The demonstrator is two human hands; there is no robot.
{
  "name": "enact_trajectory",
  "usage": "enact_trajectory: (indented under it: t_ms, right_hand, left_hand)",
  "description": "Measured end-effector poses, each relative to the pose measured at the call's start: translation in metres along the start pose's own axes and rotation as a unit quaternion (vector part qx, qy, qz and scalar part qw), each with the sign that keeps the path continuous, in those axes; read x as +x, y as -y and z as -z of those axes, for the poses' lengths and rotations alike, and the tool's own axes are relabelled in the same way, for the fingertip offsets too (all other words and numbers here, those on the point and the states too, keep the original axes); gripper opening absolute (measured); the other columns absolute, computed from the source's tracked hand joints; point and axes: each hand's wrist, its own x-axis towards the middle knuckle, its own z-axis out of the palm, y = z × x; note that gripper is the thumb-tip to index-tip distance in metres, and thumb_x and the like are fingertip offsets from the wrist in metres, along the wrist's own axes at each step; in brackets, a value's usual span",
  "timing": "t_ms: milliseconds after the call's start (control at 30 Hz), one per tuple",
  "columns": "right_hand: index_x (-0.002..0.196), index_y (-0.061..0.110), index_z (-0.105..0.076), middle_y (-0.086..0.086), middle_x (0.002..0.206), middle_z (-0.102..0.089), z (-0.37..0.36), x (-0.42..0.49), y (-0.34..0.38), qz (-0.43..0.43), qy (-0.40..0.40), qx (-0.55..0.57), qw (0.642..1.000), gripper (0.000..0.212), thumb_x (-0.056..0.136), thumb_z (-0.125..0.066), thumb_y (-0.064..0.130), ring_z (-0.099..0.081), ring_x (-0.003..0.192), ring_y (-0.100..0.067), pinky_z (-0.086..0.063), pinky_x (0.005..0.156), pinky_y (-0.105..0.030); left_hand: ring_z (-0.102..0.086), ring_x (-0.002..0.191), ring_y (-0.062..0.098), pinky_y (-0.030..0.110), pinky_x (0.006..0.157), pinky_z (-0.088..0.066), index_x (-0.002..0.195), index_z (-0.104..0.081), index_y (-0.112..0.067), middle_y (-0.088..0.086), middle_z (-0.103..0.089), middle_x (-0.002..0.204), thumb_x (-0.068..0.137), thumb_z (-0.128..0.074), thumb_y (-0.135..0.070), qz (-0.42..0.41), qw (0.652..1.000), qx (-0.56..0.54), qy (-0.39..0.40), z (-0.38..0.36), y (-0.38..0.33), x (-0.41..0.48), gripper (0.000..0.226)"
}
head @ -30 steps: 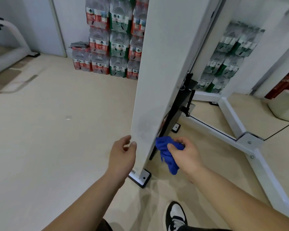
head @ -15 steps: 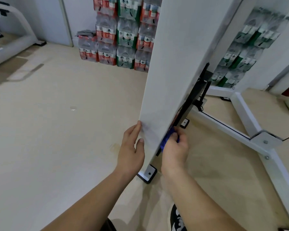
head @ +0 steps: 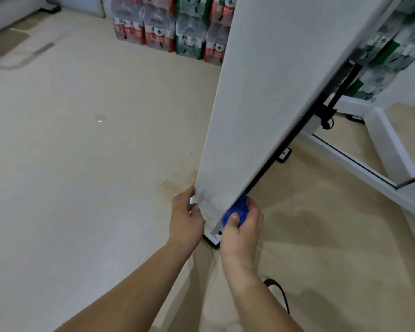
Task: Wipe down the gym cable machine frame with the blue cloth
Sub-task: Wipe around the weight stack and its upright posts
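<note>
Where the left hand (head: 186, 220) is: gripping the frame (head: 268, 104) by its left edge, low down.
How the frame handles: likely rigid, heavy and smooth.
How the blue cloth (head: 237, 210) handles: soft, light; bunched against the frame's right edge.
What the right hand (head: 243, 226) holds: the wadded cloth.

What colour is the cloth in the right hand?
Blue. The cloth is bunched in the right hand against the white panel, best seen in the head view.

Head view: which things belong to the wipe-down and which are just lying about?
Job:
- white upright of the frame
- blue cloth, against its right edge
- right hand, gripping the cloth
- left hand, holding the upright's left edge

Lying about:
- bottled-water packs, stacked at the back
- pale mark on the floor
</note>
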Motion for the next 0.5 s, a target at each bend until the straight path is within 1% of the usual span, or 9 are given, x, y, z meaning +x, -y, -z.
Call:
enact_trajectory:
  t_ms: [33, 133, 167, 233, 267, 367, 400, 433, 500]
  right_hand:
    - [0.147, 0.014, -0.044, 0.005, 0.133, -0.041, -0.004, 0.002, -0.014, -0.016, 0.014, -0.025, 0.999, 0.048, 0.101, -0.046, 0.001, -0.048, 0.128, -0.019, -0.039, 0.100, -0.024]
    - [0.151, 0.009, -0.039, -0.005, 0.141, -0.038, -0.014, 0.012, -0.046, -0.036, 0.054, -0.087, 0.994, 0.049, 0.103, -0.044, 0.002, -0.049, 0.122, -0.021, -0.036, 0.096, -0.019]
    - [0.152, 0.008, -0.038, -0.008, 0.144, -0.037, -0.016, 0.014, -0.057, -0.038, 0.075, -0.106, 0.991, 0.049, 0.103, -0.044, 0.002, -0.050, 0.124, -0.023, -0.035, 0.095, -0.018]
    - [0.152, 0.009, -0.038, -0.009, 0.144, -0.038, -0.014, 0.017, -0.073, -0.036, 0.115, -0.135, 0.984, 0.049, 0.104, -0.046, 0.005, -0.050, 0.128, -0.027, -0.034, 0.095, -0.018]
    - [0.153, 0.011, -0.038, -0.008, 0.143, -0.039, -0.011, 0.018, -0.079, -0.036, 0.127, -0.148, 0.980, 0.050, 0.104, -0.047, 0.005, -0.050, 0.128, -0.027, -0.034, 0.096, -0.018]
    - [0.152, 0.015, -0.040, -0.002, 0.143, -0.037, -0.010, 0.011, -0.078, -0.040, 0.101, -0.129, 0.986, 0.058, 0.098, -0.054, 0.001, -0.046, 0.121, -0.009, -0.033, 0.091, -0.004]
    - [0.153, 0.014, -0.039, -0.001, 0.143, -0.036, -0.011, 0.008, -0.076, -0.032, 0.086, -0.119, 0.989, 0.063, 0.095, -0.057, -0.002, -0.043, 0.114, -0.001, -0.032, 0.086, 0.003]
    - [0.153, 0.012, -0.037, -0.002, 0.144, -0.036, -0.014, 0.005, -0.074, -0.031, 0.082, -0.118, 0.989, 0.068, 0.091, -0.058, -0.005, -0.040, 0.109, 0.003, -0.030, 0.083, 0.007]
    - [0.152, 0.008, -0.037, -0.005, 0.142, -0.038, -0.018, 0.006, -0.079, -0.040, 0.093, -0.128, 0.987, 0.068, 0.089, -0.057, -0.010, -0.040, 0.107, 0.001, -0.028, 0.080, 0.008]
  left_hand:
    - [-0.053, 0.123, -0.004, 0.025, 0.100, -0.049, 0.139, -0.052, -0.039, -0.018, -0.047, 0.140, 0.098, -0.043, -0.006, 0.003, 1.000, -0.001, 0.009, 0.001, 0.008, 0.003, 0.054]
    - [-0.055, 0.118, -0.008, 0.018, 0.094, -0.048, 0.138, -0.053, -0.041, -0.022, -0.049, 0.138, 0.096, -0.042, -0.001, 0.014, 0.999, 0.000, 0.030, 0.002, 0.024, 0.008, 0.059]
    - [-0.059, 0.110, -0.009, 0.017, 0.090, -0.049, 0.131, -0.055, -0.046, -0.023, -0.055, 0.133, 0.094, -0.040, 0.001, 0.016, 0.999, 0.004, 0.032, 0.002, 0.029, 0.008, 0.062]
    - [-0.063, 0.084, -0.008, 0.013, 0.073, -0.049, 0.114, -0.055, -0.057, -0.025, -0.067, 0.111, 0.090, -0.037, 0.004, 0.029, 0.999, 0.025, 0.038, 0.005, 0.043, 0.009, 0.068]
    - [-0.064, 0.083, -0.005, 0.015, 0.071, -0.049, 0.114, -0.055, -0.057, -0.024, -0.067, 0.110, 0.090, -0.035, 0.004, 0.039, 0.998, 0.041, 0.040, 0.006, 0.051, 0.009, 0.068]
    - [-0.061, 0.112, 0.005, 0.022, 0.088, -0.053, 0.140, -0.048, -0.039, -0.014, -0.056, 0.136, 0.094, -0.036, -0.001, 0.082, 0.994, 0.052, 0.040, 0.009, 0.066, 0.009, 0.061]
    - [-0.062, 0.108, 0.004, 0.016, 0.085, -0.053, 0.140, -0.046, -0.038, -0.016, -0.056, 0.132, 0.095, -0.036, -0.001, 0.089, 0.994, 0.047, 0.042, 0.009, 0.067, 0.009, 0.059]
    - [-0.063, 0.098, 0.002, 0.009, 0.075, -0.051, 0.137, -0.044, -0.041, -0.019, -0.057, 0.123, 0.096, -0.037, 0.001, 0.093, 0.994, 0.041, 0.047, 0.008, 0.065, 0.010, 0.059]
    - [-0.062, 0.085, 0.002, 0.005, 0.059, -0.046, 0.141, -0.045, -0.038, -0.019, -0.057, 0.116, 0.097, -0.037, 0.003, 0.099, 0.993, 0.029, 0.059, 0.004, 0.064, 0.013, 0.060]
